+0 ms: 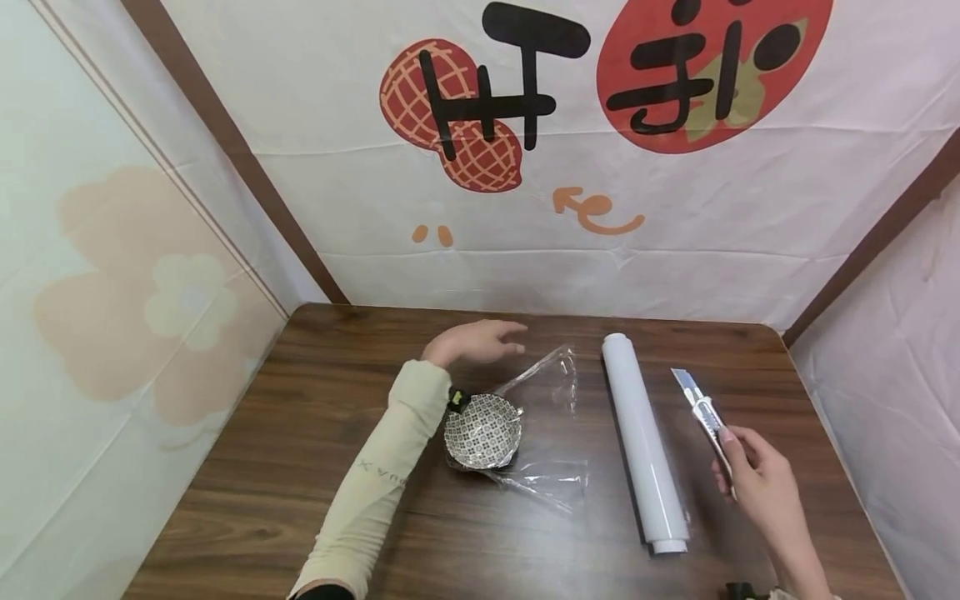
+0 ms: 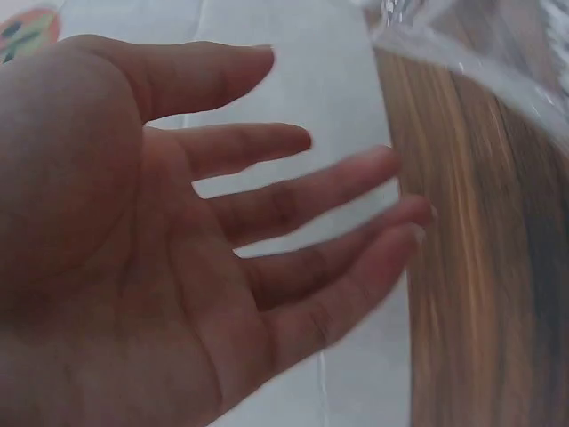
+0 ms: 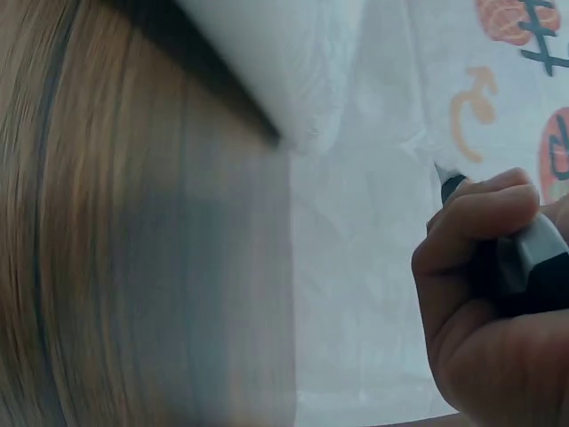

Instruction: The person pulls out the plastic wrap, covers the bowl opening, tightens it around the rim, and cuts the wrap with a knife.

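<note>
My right hand (image 1: 765, 475) grips a silver utility knife (image 1: 707, 417), its blade extended and pointing to the far left. In the right wrist view the same hand (image 3: 489, 294) has its fingers curled round the handle. A patterned bowl (image 1: 483, 432) stands left of the middle of the table, with clear plastic film (image 1: 551, 482) over it and spreading out to its right. Beyond the bowl, near the table's far edge, my left hand (image 1: 480, 342) hovers with nothing in it. The left wrist view shows that hand (image 2: 204, 231) with fingers spread and palm bare.
A white roll of plastic wrap (image 1: 645, 442) lies lengthwise between the bowl and the knife. The brown wooden table (image 1: 300, 467) meets a printed white cloth backdrop (image 1: 600, 275) along its far edge. Cloth panels also stand at both sides.
</note>
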The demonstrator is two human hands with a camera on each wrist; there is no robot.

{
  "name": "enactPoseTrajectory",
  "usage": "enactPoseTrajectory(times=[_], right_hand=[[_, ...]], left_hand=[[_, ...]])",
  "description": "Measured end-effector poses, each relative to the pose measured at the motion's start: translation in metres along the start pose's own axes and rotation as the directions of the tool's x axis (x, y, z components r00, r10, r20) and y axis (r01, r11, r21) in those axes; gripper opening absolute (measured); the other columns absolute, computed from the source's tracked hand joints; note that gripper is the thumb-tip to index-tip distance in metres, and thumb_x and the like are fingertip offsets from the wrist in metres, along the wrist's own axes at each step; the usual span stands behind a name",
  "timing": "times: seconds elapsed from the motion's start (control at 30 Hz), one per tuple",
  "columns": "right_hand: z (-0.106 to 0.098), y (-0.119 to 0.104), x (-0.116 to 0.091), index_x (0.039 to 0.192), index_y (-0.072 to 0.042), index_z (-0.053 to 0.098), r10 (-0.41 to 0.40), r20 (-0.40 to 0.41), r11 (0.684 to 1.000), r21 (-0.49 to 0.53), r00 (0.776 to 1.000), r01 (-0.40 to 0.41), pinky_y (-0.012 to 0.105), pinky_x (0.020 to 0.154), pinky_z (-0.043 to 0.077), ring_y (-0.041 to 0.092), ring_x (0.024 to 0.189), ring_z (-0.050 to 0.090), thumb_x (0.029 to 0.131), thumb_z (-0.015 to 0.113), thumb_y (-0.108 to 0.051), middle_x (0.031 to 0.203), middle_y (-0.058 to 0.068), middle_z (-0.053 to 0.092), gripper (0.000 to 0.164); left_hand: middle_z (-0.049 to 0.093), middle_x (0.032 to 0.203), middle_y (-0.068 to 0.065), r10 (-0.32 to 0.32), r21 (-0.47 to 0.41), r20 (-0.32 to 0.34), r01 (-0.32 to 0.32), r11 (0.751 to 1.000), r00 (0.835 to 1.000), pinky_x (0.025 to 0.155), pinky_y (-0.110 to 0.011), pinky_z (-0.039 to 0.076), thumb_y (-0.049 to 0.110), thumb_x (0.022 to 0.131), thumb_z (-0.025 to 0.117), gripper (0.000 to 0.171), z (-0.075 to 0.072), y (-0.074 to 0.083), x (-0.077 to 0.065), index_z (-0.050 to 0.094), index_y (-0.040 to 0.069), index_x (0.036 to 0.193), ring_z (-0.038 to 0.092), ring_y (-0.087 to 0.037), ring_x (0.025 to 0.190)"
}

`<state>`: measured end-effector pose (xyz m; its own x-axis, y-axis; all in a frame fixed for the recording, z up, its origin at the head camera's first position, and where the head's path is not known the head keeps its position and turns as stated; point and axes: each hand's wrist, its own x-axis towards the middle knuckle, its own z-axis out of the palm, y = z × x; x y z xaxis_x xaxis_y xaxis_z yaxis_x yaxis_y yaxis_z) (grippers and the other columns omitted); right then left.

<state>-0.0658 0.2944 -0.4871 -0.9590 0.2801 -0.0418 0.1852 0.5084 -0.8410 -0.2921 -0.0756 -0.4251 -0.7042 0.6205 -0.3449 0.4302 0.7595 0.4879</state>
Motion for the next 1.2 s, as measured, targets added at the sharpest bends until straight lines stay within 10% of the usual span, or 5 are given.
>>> enactPoseTrajectory(times=[0.33, 0.8, 1.2], right_hand=[[0.007, 0.017, 0.026, 0.130, 0.007, 0.050, 0.013, 0.069, 1.000, 0.005, 0.998, -0.013, 0.031, 0.047, 0.053, 0.010, 0.052, 0.058, 0.107, 0.035, -0.035, 0.076, 0.009, 0.064, 0.050], [0.004, 0.036, 0.050, 0.142, 0.015, 0.032, 0.004, 0.194, 1.000, 0.003, 0.981, -0.005, 0.029, 0.058, 0.058, 0.006, 0.064, 0.062, 0.108, 0.027, -0.021, 0.088, 0.018, 0.065, 0.049], [0.000, 0.043, 0.062, 0.145, 0.015, 0.025, 0.007, 0.256, 1.000, -0.020, 0.967, -0.002, 0.029, 0.063, 0.059, 0.005, 0.071, 0.063, 0.108, 0.025, -0.019, 0.099, 0.024, 0.064, 0.051]], left_hand=[[0.067, 0.125, -0.007, -0.039, -0.198, 0.055, 0.049, 0.979, 0.998, 0.101, -0.042, 0.050, 0.034, 0.104, 0.047, 0.039, 0.030, -0.046, -0.064, 0.061, 0.012, 0.133, 0.063, -0.022, 0.115], [0.070, 0.105, 0.000, -0.086, -0.250, -0.091, 0.061, 0.966, 0.992, 0.073, -0.031, 0.047, 0.031, 0.102, 0.052, 0.027, 0.068, -0.062, -0.087, 0.067, 0.022, 0.122, 0.055, -0.012, 0.081], [0.066, 0.102, -0.018, -0.172, -0.605, -0.124, 0.062, 0.793, 0.977, 0.072, -0.042, 0.061, 0.020, 0.102, 0.051, 0.043, 0.102, -0.045, -0.095, 0.038, 0.002, 0.140, 0.069, -0.022, 0.073]])
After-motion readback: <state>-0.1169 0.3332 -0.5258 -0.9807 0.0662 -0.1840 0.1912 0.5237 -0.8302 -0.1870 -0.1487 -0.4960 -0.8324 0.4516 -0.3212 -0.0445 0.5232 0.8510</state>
